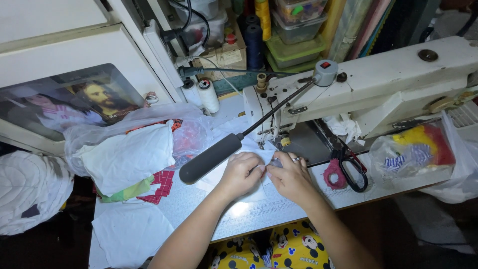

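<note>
Head view: just in front of the white sewing machine [378, 84], the left hand [240, 172] and right hand [290, 177] meet on the bench [259, 211]. Their fingers [259, 160] pinch a small white cloth piece [266, 155], which lies between both hands' fingertips. Black-handled scissors [351, 167] rest right of the machine's needle.

A small piece of white cloth [263, 158] lies flat on the sewing table, just in front of the needle, pinched at its edge between both hands.

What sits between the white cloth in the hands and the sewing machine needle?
Nothing visible does. Both hands, left and right, hold the white cloth just before the needle; the lamp lies off left.
</note>
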